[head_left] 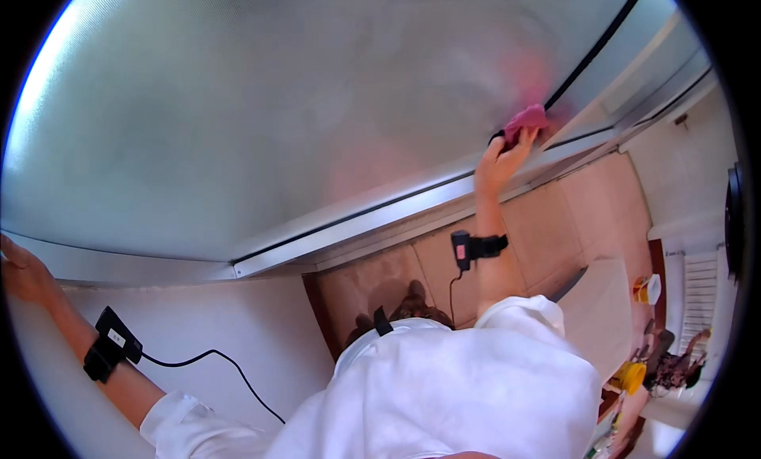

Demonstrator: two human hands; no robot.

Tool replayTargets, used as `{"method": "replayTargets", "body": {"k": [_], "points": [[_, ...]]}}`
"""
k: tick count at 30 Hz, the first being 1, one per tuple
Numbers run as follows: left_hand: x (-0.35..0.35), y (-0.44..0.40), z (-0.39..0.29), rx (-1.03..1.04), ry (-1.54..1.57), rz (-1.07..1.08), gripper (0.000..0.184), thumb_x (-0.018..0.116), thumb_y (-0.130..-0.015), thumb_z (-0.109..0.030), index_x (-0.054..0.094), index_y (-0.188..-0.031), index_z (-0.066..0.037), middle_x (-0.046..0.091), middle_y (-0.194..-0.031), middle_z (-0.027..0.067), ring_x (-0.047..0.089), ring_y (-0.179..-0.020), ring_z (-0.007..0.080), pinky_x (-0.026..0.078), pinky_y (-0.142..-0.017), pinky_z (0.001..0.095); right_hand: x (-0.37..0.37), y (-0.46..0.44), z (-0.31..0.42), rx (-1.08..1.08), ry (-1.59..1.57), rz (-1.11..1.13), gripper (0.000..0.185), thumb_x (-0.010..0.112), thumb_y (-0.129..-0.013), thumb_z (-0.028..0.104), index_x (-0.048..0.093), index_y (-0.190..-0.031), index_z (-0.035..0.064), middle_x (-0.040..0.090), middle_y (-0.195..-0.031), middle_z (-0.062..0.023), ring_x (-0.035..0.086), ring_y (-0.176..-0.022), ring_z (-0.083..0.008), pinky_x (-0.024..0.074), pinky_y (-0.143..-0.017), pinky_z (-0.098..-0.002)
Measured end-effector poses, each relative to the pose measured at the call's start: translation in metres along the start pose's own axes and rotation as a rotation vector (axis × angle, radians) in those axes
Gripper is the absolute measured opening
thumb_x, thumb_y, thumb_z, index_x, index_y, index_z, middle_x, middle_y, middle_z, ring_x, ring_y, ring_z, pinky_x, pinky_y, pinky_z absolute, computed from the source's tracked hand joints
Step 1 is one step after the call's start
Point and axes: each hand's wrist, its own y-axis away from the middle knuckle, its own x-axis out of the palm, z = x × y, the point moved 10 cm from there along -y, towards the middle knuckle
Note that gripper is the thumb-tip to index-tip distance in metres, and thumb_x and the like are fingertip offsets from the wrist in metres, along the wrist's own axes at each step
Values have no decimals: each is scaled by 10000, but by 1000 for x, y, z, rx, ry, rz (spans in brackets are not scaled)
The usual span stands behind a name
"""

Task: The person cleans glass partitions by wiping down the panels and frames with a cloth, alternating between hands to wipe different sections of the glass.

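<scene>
A large frosted glass panel (285, 110) in a silver metal frame (357, 225) fills the upper view. My right hand (502, 162) is stretched up to the glass, closed on a crumpled pink cloth (526, 120). The cloth is pressed against the panel close to a black seal strip (596, 47), with a pink reflection beside it. At the far left, my left hand (28, 275) is at the frame's edge. Most of its fingers are hidden or cut off by the view's border. A black device with a strap sits on each forearm.
Below the frame lies a tiled floor (547, 213), with my shoes partly visible. A white wall (246, 312) stands at lower left. On the right are a white radiator (697, 292), a yellow container (629, 377) and several small items. A cable (214, 353) hangs from the left device.
</scene>
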Motion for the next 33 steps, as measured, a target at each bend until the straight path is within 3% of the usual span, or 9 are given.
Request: {"method": "replayTargets", "body": {"k": [5,7,10,14,16,19,22,30,33], "points": [[-24,-8,-36,39,-69,-49,556,294,-987,-416,448,-1326,-3,419,-1354,233,435,-1213,367,342,-998,422,20,56,42,248,-89,27,558,481,-837,30,318,-1361,-70,195,-1484,-267,213,-1376,-375,189,-1102,-394],[-39,-14,-56,60,-106,-72,548,294,-990,-403,444,-1326,2,407,-1363,237,422,-1225,369,327,-1011,426,38,65,96,128,-251,167,569,473,-838,21,300,-1374,-61,166,-1501,-244,195,-1382,-364,166,-1106,-393],[-67,-22,-84,81,-166,-110,536,293,-995,-384,439,-1327,11,389,-1376,243,402,-1244,371,306,-1031,431,39,31,122,-40,-264,177,578,478,-843,33,289,-1383,-52,146,-1509,-233,180,-1387,-360,156,-1108,-394],[-92,-32,-113,88,-216,-132,521,293,-1001,-359,432,-1327,22,366,-1393,252,376,-1268,375,277,-1057,439,26,-51,102,-65,-276,83,587,487,-858,68,277,-1394,-47,147,-1506,-236,168,-1391,-354,133,-1114,-390],[-100,-36,-123,89,-223,-132,513,293,-1004,-346,429,-1328,27,354,-1402,256,363,-1280,377,262,-1070,443,10,-76,81,51,-314,-22,598,485,-875,101,254,-1406,-45,146,-1507,-236,144,-1401,-355,101,-1123,-398],[-109,-43,-132,84,-232,-135,501,293,-1008,-327,424,-1328,36,336,-1415,263,343,-1299,379,241,-1090,449,11,-45,53,82,-155,-4,581,492,-906,167,268,-1398,-45,158,-1489,-275,142,-1390,-411,126,-1117,-430],[-113,-47,-135,83,-242,-135,490,293,-1013,-308,419,-1329,44,319,-1428,269,323,-1317,382,219,-1110,455,10,-16,57,79,-141,55,577,505,-909,169,277,-1396,-39,153,-1496,-260,137,-1400,-388,135,-1118,-419],[-111,-48,-130,68,-174,-159,498,289,-1013,-326,411,-1338,31,313,-1435,261,324,-1321,369,220,-1112,445,3,-66,62,-26,-261,3,536,516,-901,132,319,-1372,-34,167,-1484,-277,205,-1369,-399,173,-1104,-429],[-115,-49,-132,76,-223,-163,499,292,-1012,-328,417,-1334,34,317,-1432,261,328,-1318,371,223,-1112,447,13,-34,54,-16,-148,42,549,497,-906,135,286,-1383,-38,207,-1491,-200,225,-1367,-336,142,-1114,-397]]}}
